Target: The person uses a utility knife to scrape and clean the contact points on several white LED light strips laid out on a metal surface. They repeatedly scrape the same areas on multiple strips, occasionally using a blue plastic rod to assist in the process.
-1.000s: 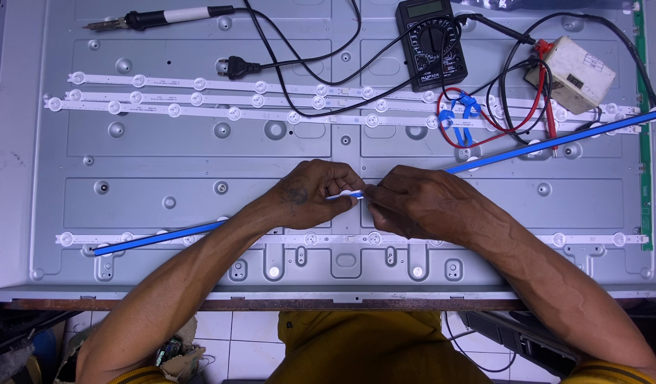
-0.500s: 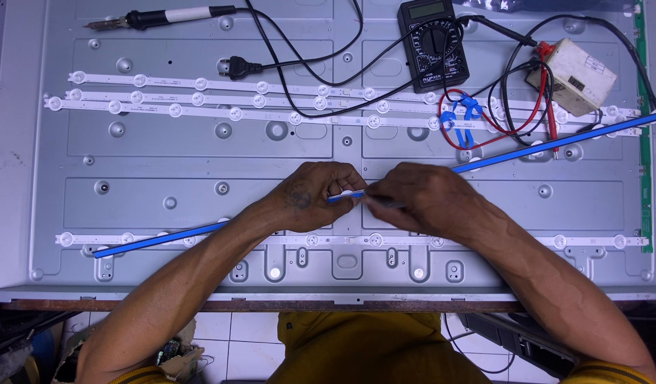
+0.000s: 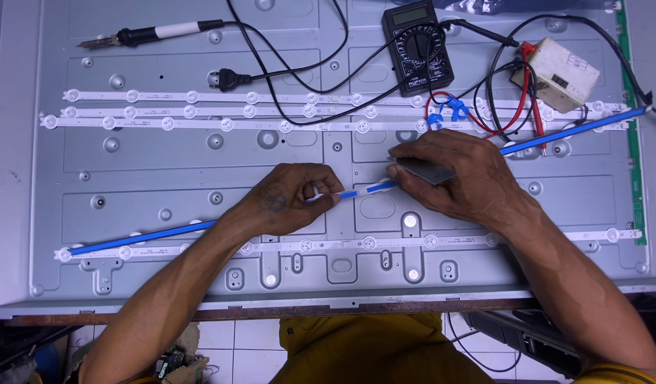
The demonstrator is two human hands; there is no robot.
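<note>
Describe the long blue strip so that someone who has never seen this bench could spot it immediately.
On the grey metal panel, both hands, left and right, hold a thin blue strip slanting from lower left to upper right. Unlike the white lens-studded strips lying level, it is blue and diagonal.

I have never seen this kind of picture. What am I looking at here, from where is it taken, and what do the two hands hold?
The picture comes from a camera worn on a person's head, looking down at that person's own bare hands. Below them lies a large grey metal back panel of a flat screen, with white LED strips fixed across it. The left hand and the right hand both pinch a long blue strip that runs slantwise over the panel; the right hand also holds a small flat grey piece against it. At the top lie a soldering iron, a black multimeter with red and black leads, a black mains plug and a small white box.
</note>
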